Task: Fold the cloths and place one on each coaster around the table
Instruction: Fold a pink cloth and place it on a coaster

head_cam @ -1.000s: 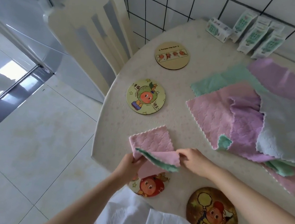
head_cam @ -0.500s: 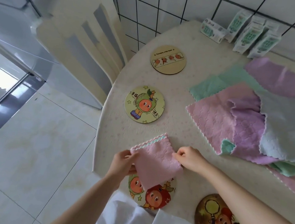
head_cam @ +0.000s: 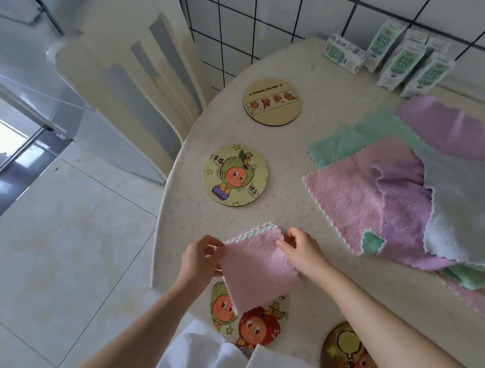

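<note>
Folded pink cloth (head_cam: 255,271), lower centre of frame, pinched at two corners: left hand (head_cam: 199,259), right hand (head_cam: 303,252). Its lower tip overlaps the near coaster (head_cam: 249,327). Looks light, soft and floppy; best held by the corners so the fold holds.

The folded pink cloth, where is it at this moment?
In the head view the folded pink cloth is low in the centre, pinched between the left hand and the right hand, its lower corner over the two-character coaster.
</note>
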Demonstrator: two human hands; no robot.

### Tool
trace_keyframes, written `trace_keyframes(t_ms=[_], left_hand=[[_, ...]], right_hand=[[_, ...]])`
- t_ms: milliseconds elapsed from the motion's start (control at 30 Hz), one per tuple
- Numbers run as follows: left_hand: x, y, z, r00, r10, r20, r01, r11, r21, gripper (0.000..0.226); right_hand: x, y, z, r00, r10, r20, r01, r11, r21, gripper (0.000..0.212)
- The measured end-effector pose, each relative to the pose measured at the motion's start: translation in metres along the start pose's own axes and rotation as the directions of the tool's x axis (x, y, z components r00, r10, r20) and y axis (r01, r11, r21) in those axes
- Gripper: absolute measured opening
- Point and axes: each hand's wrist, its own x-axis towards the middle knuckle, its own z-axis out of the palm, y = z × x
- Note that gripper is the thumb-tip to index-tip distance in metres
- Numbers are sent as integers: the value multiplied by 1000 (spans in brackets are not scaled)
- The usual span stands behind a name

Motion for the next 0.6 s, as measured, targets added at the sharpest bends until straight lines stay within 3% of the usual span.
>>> trace_keyframes(t_ms=[233, 367, 500, 600], left_hand=[[10, -3, 3, 999, 11, -51, -6, 996, 87, 4], [9, -8, 1, 981, 177, -75, -140, 926, 349, 8], [8, -15, -4, 930, 359, -79, -228, 733, 640, 16], [-1, -22, 2, 741, 654, 150, -496, 383, 779, 28]], right_hand=[[9, -1, 5, 998, 17, -54, -23, 993, -111, 26], [12, -6, 10, 990, 71, -119, -93, 976, -195, 29], [10, -13, 14, 976, 80, -201, -139, 943, -302, 30], [-3, -12, 14, 938, -226, -265, 47, 836, -547, 26]])
